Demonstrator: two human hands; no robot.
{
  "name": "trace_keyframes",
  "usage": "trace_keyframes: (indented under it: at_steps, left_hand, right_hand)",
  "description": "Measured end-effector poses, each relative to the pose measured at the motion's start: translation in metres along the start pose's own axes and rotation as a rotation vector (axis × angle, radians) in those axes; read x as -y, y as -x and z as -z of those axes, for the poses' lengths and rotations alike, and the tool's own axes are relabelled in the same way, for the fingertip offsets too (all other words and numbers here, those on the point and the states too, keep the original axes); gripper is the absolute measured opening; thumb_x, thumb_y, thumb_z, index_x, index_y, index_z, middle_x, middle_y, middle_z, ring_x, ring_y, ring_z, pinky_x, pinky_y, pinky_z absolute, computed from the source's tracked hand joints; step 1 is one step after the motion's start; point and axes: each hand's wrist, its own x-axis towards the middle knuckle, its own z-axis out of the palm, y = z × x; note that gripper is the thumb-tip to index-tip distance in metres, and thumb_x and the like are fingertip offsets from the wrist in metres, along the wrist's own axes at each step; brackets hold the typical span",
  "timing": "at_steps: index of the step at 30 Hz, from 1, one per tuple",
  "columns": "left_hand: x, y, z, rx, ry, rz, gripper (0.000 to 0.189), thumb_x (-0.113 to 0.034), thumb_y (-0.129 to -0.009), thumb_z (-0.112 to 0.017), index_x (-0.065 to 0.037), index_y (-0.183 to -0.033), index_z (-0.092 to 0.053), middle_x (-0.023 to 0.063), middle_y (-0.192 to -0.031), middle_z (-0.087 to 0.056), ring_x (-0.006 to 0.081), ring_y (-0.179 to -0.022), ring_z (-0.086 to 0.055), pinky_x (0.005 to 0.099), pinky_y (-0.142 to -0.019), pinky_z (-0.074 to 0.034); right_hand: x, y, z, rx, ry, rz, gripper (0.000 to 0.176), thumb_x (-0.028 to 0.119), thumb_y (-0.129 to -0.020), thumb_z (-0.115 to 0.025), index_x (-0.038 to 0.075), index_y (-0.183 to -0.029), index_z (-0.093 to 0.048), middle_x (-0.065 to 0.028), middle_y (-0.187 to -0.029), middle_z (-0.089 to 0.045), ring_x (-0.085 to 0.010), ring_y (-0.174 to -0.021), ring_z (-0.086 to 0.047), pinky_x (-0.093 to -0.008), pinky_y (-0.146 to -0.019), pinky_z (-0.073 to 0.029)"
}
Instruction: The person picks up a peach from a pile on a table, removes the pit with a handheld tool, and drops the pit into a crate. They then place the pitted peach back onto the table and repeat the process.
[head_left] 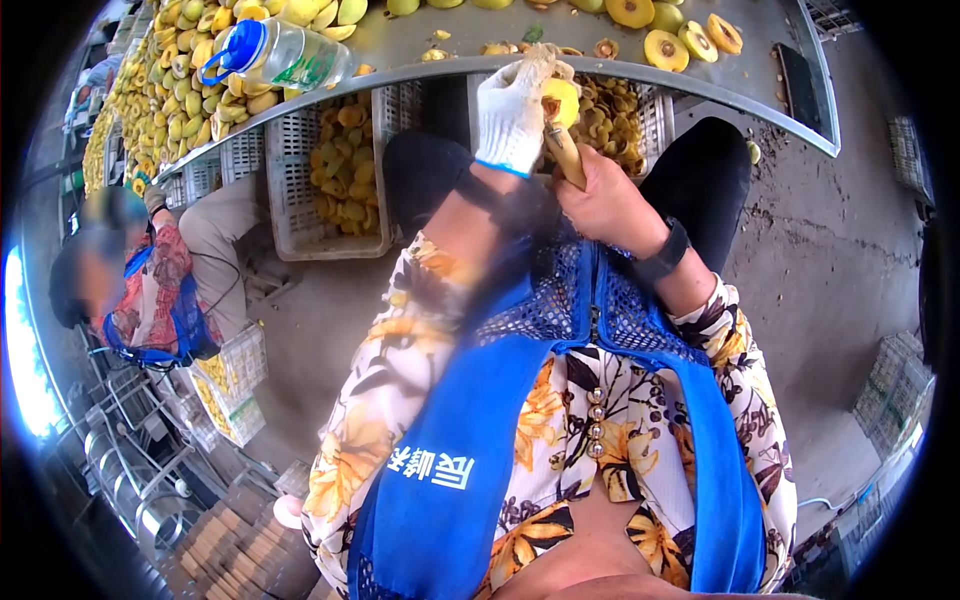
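Note:
My left hand (512,115), in a white knitted glove with a blue cuff edge, is closed around a yellow peach half (561,101). A reddish-brown pit hollow shows in the cut face. My right hand (610,198) is bare and wraps around a wooden-handled tool (568,158). The tool's metal end points up at the fruit and touches it or lies just in front; its tip cannot be made out. Both hands are above my lap, at the near edge of the metal table (425,72). Cut peach halves (666,50) lie on the table beyond my right hand.
A water bottle with a blue cap (285,55) lies beside a big heap of peach halves (185,80). Under the table edge stand a crate (285,190) of peach pieces and another crate (655,120). A co-worker (160,280) sits at left. A dark flat object (795,85) lies at the table's right end.

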Motion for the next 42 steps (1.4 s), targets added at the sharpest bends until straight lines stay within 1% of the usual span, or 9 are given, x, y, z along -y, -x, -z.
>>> trace_keyframes:
  at_steps: [4, 10, 14, 18, 21, 27, 32, 37, 42]
  left_hand:
    - [-0.009, 0.000, 0.004, 0.104, 0.202, 0.313, 0.035, -0.032, -0.089, -0.054, 0.001, -0.082, -0.060, 0.0143, -0.069, -0.061, 0.0229, -0.056, -0.059, 0.0294, -0.048, -0.049]
    - [-0.009, -0.008, 0.009, 0.038, 0.464, 0.360, 0.042, -0.047, -0.091, -0.044, -0.006, -0.090, -0.054, 0.0133, -0.075, -0.061, 0.0276, -0.061, -0.060, 0.0336, -0.050, -0.050]
    - [-0.030, -0.016, 0.031, -0.264, 0.338, 0.233, 0.047, -0.055, -0.090, -0.036, -0.011, -0.094, -0.053, 0.0120, -0.079, -0.062, 0.0301, -0.067, -0.061, 0.0379, -0.054, -0.046]
    - [-0.056, -0.007, 0.100, -0.465, 0.173, 0.096, 0.050, -0.054, -0.090, -0.037, -0.010, -0.100, -0.057, 0.0136, -0.090, -0.063, 0.0332, -0.079, -0.062, 0.0392, -0.064, -0.051]
    - [-0.059, -0.010, 0.164, -0.721, -0.988, -0.262, 0.033, -0.029, -0.083, -0.062, -0.004, -0.104, -0.063, 0.0104, -0.094, -0.065, 0.0158, -0.079, -0.061, 0.0302, -0.074, -0.049]
    - [-0.059, -0.058, 0.024, -0.057, -1.474, -0.498, 0.039, -0.043, -0.080, -0.056, -0.013, -0.102, -0.064, 0.0111, -0.099, -0.065, 0.0295, -0.091, -0.061, 0.0378, -0.080, -0.047]
    - [0.023, -0.115, -0.098, 0.637, -1.665, -0.277, 0.052, -0.049, -0.080, -0.048, -0.006, -0.107, -0.058, 0.0165, -0.110, -0.060, 0.0333, -0.100, -0.057, 0.0419, -0.084, -0.045]
    - [0.069, -0.128, -0.144, 0.601, -1.653, -0.079, 0.037, -0.029, -0.076, -0.057, -0.007, -0.105, -0.063, 0.0170, -0.109, -0.060, 0.0321, -0.101, -0.057, 0.0398, -0.086, -0.046]
    - [0.032, -0.111, -0.111, 0.440, -1.131, -0.298, 0.038, -0.023, -0.065, -0.071, -0.001, -0.095, -0.061, 0.0203, -0.094, -0.063, 0.0314, -0.085, -0.063, 0.0372, -0.077, -0.050]
  right_hand:
    - [0.015, 0.002, 0.008, 0.259, -0.427, -0.361, 0.013, 0.010, -0.083, -0.051, 0.004, -0.094, -0.048, -0.0003, -0.060, -0.048, -0.0081, -0.042, -0.043, -0.0212, -0.039, -0.035]
    - [-0.003, -0.003, 0.014, 0.582, -1.201, -0.365, 0.015, 0.005, -0.087, -0.048, 0.005, -0.102, -0.046, 0.0032, -0.053, -0.036, -0.0054, -0.036, -0.031, -0.0200, -0.033, -0.028]
    - [-0.010, -0.006, 0.014, 0.508, -1.045, -0.264, 0.017, 0.007, -0.087, -0.050, 0.004, -0.103, -0.046, 0.0034, -0.052, -0.036, -0.0057, -0.036, -0.031, -0.0204, -0.033, -0.028]
    - [-0.047, -0.011, 0.003, 0.116, 0.251, -0.023, 0.022, 0.019, -0.080, -0.060, -0.002, -0.086, -0.052, -0.0145, -0.065, -0.059, -0.0264, -0.052, -0.058, -0.0340, -0.050, -0.045]
    - [-0.048, -0.007, 0.006, 0.023, 0.226, 0.010, 0.030, 0.025, -0.077, -0.062, -0.003, -0.083, -0.051, -0.0249, -0.071, -0.058, -0.0413, -0.071, -0.058, -0.0431, -0.061, -0.046]
    - [-0.028, -0.002, 0.025, -0.310, 0.129, -0.050, 0.024, 0.019, -0.079, -0.063, -0.001, -0.088, -0.054, -0.0206, -0.070, -0.058, -0.0333, -0.063, -0.058, -0.0377, -0.059, -0.046]
    - [-0.032, 0.016, 0.045, -0.536, 0.019, -0.018, 0.021, 0.017, -0.080, -0.062, 0.000, -0.091, -0.057, -0.0154, -0.067, -0.058, -0.0214, -0.061, -0.059, -0.0330, -0.059, -0.047]
    - [-0.046, 0.036, 0.059, -0.674, -0.060, -0.089, 0.018, 0.014, -0.082, -0.062, 0.001, -0.093, -0.058, -0.0016, -0.068, -0.056, -0.0082, -0.060, -0.051, -0.0238, -0.055, -0.043]
    - [-0.043, 0.020, 0.074, -0.770, -0.096, -0.151, 0.034, 0.025, -0.079, -0.066, -0.001, -0.098, -0.055, -0.0136, -0.074, -0.062, -0.0190, -0.064, -0.061, -0.0308, -0.060, -0.047]
